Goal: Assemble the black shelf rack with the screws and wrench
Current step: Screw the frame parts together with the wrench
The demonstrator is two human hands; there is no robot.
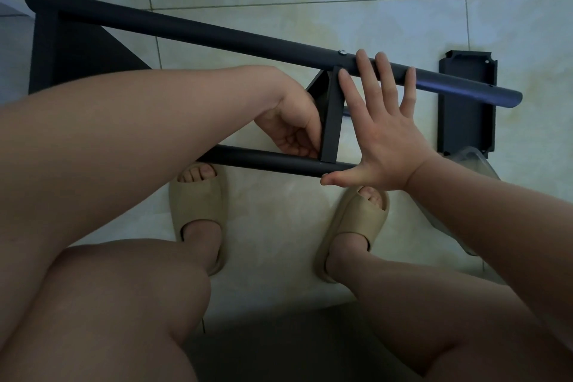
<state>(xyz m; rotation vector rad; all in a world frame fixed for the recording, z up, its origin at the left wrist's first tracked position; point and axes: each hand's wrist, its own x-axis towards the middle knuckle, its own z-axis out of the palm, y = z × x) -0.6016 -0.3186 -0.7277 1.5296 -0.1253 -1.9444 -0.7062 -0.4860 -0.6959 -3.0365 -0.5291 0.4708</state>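
Right grip point(386, 139) splays across rack point(217, 40); left grip point(291, 130) clutches.

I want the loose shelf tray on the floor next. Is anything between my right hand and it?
Only bare tile lies between the right hand and the shelf tray. The upper pole crosses over the tray's far end, and a clear plastic bag lies at its near corner.
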